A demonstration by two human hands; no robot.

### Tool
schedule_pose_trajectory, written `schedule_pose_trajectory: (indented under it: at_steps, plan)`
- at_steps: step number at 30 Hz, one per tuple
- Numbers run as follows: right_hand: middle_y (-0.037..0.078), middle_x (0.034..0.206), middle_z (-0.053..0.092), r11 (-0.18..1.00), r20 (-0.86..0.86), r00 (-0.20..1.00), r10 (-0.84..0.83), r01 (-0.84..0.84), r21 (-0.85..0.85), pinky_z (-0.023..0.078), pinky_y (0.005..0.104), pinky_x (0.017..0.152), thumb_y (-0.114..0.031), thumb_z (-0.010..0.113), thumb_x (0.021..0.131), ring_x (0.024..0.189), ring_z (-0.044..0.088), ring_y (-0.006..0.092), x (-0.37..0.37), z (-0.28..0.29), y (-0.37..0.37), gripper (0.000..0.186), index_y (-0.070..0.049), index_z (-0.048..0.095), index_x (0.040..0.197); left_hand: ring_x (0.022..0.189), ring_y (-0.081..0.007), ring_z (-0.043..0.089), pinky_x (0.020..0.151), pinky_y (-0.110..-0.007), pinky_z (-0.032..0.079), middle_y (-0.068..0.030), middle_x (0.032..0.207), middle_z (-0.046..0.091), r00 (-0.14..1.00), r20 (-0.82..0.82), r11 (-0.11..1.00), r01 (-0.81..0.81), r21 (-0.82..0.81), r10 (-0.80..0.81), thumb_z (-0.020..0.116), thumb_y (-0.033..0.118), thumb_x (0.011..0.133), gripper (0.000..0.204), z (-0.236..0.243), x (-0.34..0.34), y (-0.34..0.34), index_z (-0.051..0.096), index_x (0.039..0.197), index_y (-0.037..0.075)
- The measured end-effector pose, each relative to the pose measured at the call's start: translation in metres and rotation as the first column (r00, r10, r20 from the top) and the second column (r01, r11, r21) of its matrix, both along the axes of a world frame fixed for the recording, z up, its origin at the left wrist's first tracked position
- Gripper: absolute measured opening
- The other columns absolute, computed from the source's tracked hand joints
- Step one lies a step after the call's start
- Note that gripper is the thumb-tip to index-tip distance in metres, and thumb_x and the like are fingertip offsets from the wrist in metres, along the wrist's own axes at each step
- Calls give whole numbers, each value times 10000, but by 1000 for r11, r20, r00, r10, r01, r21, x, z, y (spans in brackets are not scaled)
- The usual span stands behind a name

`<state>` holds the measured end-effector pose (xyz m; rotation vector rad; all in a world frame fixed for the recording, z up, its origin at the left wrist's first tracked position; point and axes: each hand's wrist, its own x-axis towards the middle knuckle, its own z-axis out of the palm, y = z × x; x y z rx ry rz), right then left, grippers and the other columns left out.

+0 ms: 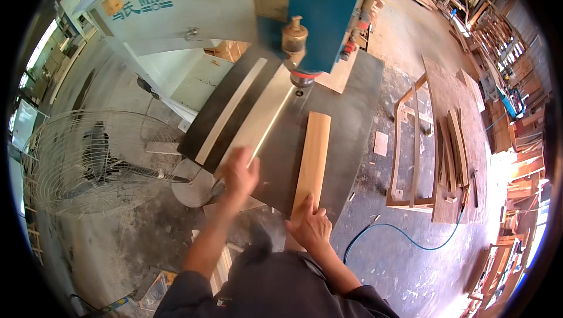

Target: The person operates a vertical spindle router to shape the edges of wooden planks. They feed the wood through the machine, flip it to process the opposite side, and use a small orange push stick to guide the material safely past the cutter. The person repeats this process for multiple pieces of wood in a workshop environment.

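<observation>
Left hand [239,172], blurred, is at the near end of a long pale wooden board [264,115], its fingers bent; whether they close on the wood I cannot tell. That board lies slantwise on a dark machine table [352,118], its far end by a spindle [301,79] ringed in red under a blue machine head [331,19]. Right hand [311,225] lies on the near end of a honey-coloured plank [314,154], index finger stretched along the top face and thumb out to the left; a firm grip cannot be made out from above. This plank rests on the table, to the right of the pale board and apart from it. Left of both is a narrow pale strip [231,111]. A brass-topped oil cup [294,37] sits on the machine's front, a wire-caged fan [97,162] stands to the left, and slender wooden pieces [457,148] lie on a workbench [437,101] at right.
</observation>
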<state>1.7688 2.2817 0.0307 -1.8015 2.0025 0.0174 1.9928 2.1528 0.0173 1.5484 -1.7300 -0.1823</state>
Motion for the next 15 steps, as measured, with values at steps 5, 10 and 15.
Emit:
schedule_pose_trajectory:
  at_steps: [5,10,15]
  plan:
    - [281,1044,634,990,194,978,73,-48,-131,573,544,777,-352,764,876,916,690,466,13,-11,11,824,-54,385,1545,962,-337,697,801,-432,589,-194,1127,665,946,-284,962,210,175,-155,802,202,887,448,-11,-54,77,646,1264,17]
    - [237,970,705,943,521,809,272,-115,-313,581,516,791,-103,671,907,889,700,451,-14,-23,2,434,-34,616,1332,1217,-429,554,1000,-543,486,-219,1357,549,978,43,963,191,190,-203,821,289,861,645,-18,-74,89,559,1389,28]
    - [155,885,717,922,595,770,232,21,-387,575,460,688,-52,686,892,786,722,357,-93,-28,-20,291,-65,720,1181,1229,-421,526,986,-551,469,-196,1356,526,941,309,964,53,260,-135,833,287,836,707,-12,-110,64,558,1460,104]
